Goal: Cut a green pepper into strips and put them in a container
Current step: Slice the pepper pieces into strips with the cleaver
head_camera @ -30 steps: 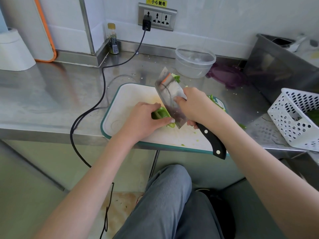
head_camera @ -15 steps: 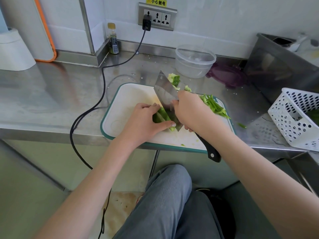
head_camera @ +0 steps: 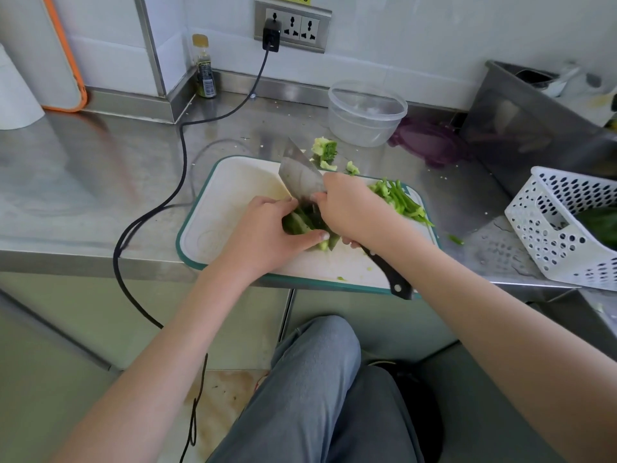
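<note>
A white cutting board (head_camera: 230,198) with a teal rim lies at the counter's front edge. My left hand (head_camera: 263,235) grips a piece of green pepper (head_camera: 295,223) and holds it down on the board, fingers curled over it. My right hand (head_camera: 350,208) grips a cleaver (head_camera: 298,177) with a black handle; its blade stands on the pepper right beside my left fingers. Cut green strips (head_camera: 399,198) are piled on the board's right side. The pepper core (head_camera: 324,150) lies just behind the board. A clear plastic container (head_camera: 367,111) stands behind it.
A white perforated basket (head_camera: 547,228) holding something green sits at the right. A metal bin (head_camera: 534,128) stands at the back right, with a purple lid (head_camera: 427,140) in front of it. A black cable (head_camera: 180,168) runs across the counter from the wall socket. A small bottle (head_camera: 203,68) stands in the corner.
The cleaver came down from a raised, tilted position onto the pepper, and its blade shifted slightly left toward my left fingers. My left hand stayed on the pepper.
</note>
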Available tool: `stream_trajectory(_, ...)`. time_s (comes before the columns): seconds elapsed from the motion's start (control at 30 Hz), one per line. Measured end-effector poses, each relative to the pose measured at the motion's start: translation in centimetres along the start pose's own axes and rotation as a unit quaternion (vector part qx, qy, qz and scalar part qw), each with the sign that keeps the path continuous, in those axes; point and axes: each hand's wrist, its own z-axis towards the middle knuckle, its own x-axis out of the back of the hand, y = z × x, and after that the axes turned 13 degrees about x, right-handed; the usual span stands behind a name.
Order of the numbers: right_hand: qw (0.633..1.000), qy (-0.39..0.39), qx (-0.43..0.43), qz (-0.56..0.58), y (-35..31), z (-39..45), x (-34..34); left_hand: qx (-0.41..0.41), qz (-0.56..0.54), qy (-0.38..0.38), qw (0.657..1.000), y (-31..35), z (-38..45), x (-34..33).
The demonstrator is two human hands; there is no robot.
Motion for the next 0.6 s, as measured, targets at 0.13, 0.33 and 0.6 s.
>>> stream_trajectory(0.13, 1.0, 0.019, 0.019, -0.016, -0.5, 1.5, -0.9, 0.02, -0.009, -0.011, 1.0, -0.7, 0.2, 0.1)
stream_trajectory(0.33, 1.0, 0.0, 0.016, -0.01, 0.4, 1.2, -0.3, -0.007, -0.004, -0.011, 1.0, -0.4, 0.2, 0.5)
stream_trajectory(0.6, 0.997, -0.002, -0.072, -0.027, 2.5, 0.0, 1.2, 0.003, -0.008, -0.023, 1.0, -1.0, 0.3, 0.4)
